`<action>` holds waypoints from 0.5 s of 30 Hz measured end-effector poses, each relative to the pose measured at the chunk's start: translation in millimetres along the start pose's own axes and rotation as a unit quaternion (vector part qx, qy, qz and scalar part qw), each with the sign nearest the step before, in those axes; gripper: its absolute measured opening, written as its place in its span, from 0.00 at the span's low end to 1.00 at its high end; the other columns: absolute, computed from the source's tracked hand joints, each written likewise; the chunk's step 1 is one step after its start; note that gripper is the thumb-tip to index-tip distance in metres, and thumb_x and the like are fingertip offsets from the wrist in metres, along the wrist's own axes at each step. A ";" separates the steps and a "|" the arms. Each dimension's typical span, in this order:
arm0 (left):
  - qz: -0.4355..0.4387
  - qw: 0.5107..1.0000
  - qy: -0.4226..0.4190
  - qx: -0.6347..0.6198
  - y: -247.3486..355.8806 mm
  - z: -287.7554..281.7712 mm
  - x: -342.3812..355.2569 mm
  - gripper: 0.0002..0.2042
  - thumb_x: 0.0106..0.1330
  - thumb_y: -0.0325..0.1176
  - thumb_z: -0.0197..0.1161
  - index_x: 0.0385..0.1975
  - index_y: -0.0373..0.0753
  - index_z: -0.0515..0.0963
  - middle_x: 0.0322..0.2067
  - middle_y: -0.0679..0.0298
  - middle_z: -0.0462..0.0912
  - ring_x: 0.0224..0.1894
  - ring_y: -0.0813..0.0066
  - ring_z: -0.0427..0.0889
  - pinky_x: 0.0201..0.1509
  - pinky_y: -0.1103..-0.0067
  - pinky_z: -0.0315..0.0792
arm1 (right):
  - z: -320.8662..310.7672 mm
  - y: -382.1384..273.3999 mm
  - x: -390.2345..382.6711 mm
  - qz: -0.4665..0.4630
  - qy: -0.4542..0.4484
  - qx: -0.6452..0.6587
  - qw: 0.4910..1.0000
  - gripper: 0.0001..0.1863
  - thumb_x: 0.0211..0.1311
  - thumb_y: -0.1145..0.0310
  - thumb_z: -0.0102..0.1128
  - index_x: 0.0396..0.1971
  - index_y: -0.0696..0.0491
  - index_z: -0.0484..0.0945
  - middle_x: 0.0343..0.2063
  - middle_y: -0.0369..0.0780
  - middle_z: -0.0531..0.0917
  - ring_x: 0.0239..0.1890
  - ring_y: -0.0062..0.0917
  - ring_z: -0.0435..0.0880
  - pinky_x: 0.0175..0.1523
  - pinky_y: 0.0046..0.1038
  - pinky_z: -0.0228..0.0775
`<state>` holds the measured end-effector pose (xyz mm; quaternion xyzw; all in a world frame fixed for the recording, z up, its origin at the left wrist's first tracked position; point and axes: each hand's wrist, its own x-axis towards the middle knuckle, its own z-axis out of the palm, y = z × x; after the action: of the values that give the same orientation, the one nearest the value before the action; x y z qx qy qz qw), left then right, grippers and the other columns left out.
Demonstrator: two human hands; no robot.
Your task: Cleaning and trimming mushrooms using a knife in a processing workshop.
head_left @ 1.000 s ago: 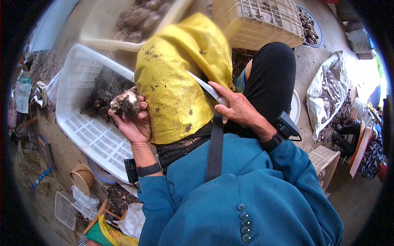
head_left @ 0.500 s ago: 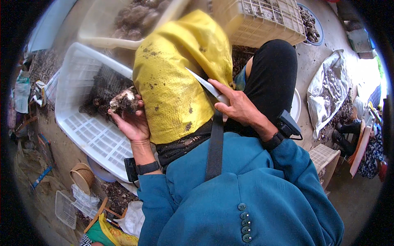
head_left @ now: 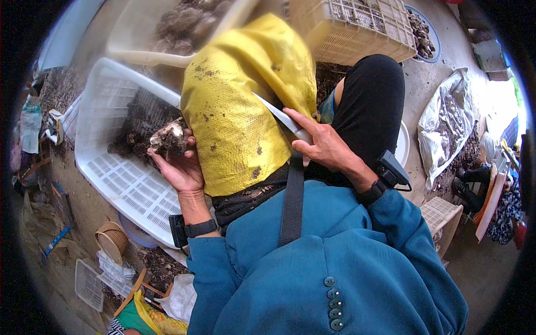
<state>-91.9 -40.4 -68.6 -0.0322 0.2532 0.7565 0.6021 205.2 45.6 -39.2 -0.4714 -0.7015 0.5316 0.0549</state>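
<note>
My left hand [head_left: 181, 170] cups a knobbly, soil-covered lump [head_left: 169, 137] with a pale, whitish patch on top; its kind I cannot tell for sure. This lump is over the inner side of a white plastic basket [head_left: 120, 192], where more dark, dirty lumps [head_left: 134, 146] lie. In my right hand [head_left: 326, 146] is a knife [head_left: 277, 114], its pale blade pointing up and left over the yellow sheet [head_left: 234, 111] across my leg. Bits of soil dot that sheet. Blade and lump are well apart.
Ahead stands a pale tub [head_left: 151, 58] of brownish lumps, beside a cream crate [head_left: 357, 42]. A blue basin [head_left: 427, 39] of dark pieces is at far right, near a soiled white sack [head_left: 444, 123]. A woven basket [head_left: 111, 241] lies at lower left. Someone's legs [head_left: 469, 187] show at far right.
</note>
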 end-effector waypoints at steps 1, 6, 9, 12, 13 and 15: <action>-0.001 1.000 -0.002 -0.003 -0.3 0.2 -0.1 0.35 0.61 0.62 0.43 0.55 0.36 0.60 0.44 0.42 0.69 0.37 0.58 0.74 0.28 0.82 0.76 | -0.2 -0.4 -0.2 0.002 -0.001 0.003 1.000 0.35 0.49 0.63 0.54 0.61 0.43 0.58 0.40 0.52 0.77 0.40 0.46 0.77 0.48 0.37 0.69; -0.001 1.000 -0.006 -0.005 -0.1 -1.2 0.2 0.35 0.62 0.62 0.42 0.55 0.36 0.59 0.43 0.42 0.69 0.37 0.58 0.74 0.27 0.82 0.76 | -0.1 1.5 0.0 0.007 -0.006 -0.004 1.000 0.35 0.49 0.63 0.54 0.61 0.42 0.57 0.39 0.52 0.77 0.40 0.46 0.77 0.47 0.37 0.69; -0.003 1.000 -0.015 -0.007 -0.3 -1.5 0.4 0.35 0.62 0.62 0.42 0.56 0.35 0.59 0.43 0.42 0.69 0.37 0.58 0.74 0.28 0.82 0.76 | -0.1 1.6 0.0 0.000 -0.002 -0.015 1.000 0.35 0.49 0.63 0.55 0.61 0.42 0.57 0.39 0.53 0.77 0.40 0.46 0.77 0.47 0.38 0.69; -0.003 1.000 -0.009 -0.010 -0.6 -0.2 0.4 0.34 0.62 0.61 0.42 0.55 0.35 0.59 0.43 0.42 0.69 0.37 0.58 0.74 0.27 0.83 0.76 | 0.8 3.1 0.2 -0.008 0.002 -0.013 1.000 0.35 0.50 0.63 0.55 0.61 0.43 0.57 0.38 0.52 0.77 0.39 0.46 0.77 0.47 0.38 0.70; 0.000 1.000 -0.006 -0.003 -0.8 0.1 0.5 0.34 0.62 0.61 0.42 0.55 0.35 0.59 0.43 0.42 0.69 0.36 0.58 0.74 0.27 0.83 0.75 | 1.2 3.2 0.2 -0.014 0.007 -0.013 1.000 0.35 0.50 0.63 0.55 0.61 0.43 0.57 0.38 0.52 0.77 0.39 0.46 0.77 0.47 0.38 0.70; 0.003 1.000 -0.002 0.004 -1.1 0.6 0.6 0.34 0.62 0.61 0.43 0.55 0.34 0.59 0.43 0.42 0.70 0.36 0.58 0.74 0.27 0.83 0.75 | 1.1 2.6 0.2 -0.020 0.012 -0.013 1.000 0.34 0.50 0.63 0.55 0.61 0.43 0.57 0.38 0.52 0.77 0.39 0.46 0.78 0.46 0.38 0.70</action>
<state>-90.8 -39.3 -68.7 -0.0275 0.2546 0.7576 0.6004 206.0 44.9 -41.8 -0.4641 -0.7171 0.5155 0.0681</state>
